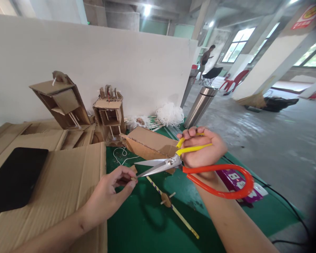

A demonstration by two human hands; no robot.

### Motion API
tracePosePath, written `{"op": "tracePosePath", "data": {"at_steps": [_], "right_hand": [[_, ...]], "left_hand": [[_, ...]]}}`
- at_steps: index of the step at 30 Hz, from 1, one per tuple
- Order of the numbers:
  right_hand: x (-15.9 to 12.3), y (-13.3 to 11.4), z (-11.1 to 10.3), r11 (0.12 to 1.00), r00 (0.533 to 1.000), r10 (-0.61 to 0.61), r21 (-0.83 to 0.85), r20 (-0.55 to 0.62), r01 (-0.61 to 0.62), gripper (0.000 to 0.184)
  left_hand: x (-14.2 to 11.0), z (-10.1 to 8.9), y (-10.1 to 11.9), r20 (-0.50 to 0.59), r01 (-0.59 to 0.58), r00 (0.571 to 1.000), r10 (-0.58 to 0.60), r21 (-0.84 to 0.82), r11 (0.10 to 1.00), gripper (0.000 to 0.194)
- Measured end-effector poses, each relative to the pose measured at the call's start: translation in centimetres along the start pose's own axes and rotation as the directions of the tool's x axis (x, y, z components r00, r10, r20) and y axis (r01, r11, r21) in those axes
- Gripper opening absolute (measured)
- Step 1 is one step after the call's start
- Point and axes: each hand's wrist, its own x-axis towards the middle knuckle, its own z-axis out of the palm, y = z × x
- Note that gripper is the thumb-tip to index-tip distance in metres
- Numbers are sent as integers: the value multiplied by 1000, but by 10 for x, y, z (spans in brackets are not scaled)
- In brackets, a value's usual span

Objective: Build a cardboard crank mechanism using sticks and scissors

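Observation:
In my right hand (202, 146) is a pair of scissors (171, 162), its yellow handle under my curled fingers and its red handle looped over my wrist. The steel blades point left and stand slightly apart. Their tips reach my left hand (113, 196), whose thumb and fingers pinch a small brown piece of cardboard (133, 178), mostly hidden by the fingers. Below the blades, a striped stick (184, 221) with a small cardboard disc (166, 200) and a short crosspiece lies on the green tabletop (137, 228).
Corrugated cardboard sheets (76, 182) with a black tablet-like slab (18, 179) lie left. Behind stand two cardboard models (64, 102), a cardboard box piece (152, 140), a white string bundle (170, 115) and a steel flask (201, 107). A purple box (233, 182) sits right. A person (205, 59) stands far off.

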Motion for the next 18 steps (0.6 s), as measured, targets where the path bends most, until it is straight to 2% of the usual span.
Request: {"op": "tracePosePath", "data": {"at_steps": [6,10,14,18], "right_hand": [[-1,-2,1,1000,1000,11,28,18,-12,7],[-3,-4,2,1000,999,-8,26,31,7,5],[-4,-4,2,1000,998,-14,21,61,13,8],[-5,-3,3,1000,998,-15,20,68,14,8]], "left_hand": [[0,2,-7,-30,54,998,-55,-33,998,23],[2,2,-11,-28,111,993,-113,-64,992,21],[3,2,-13,-31,106,994,-109,-84,991,21],[3,2,-9,-67,54,996,-53,23,998,18]]}}
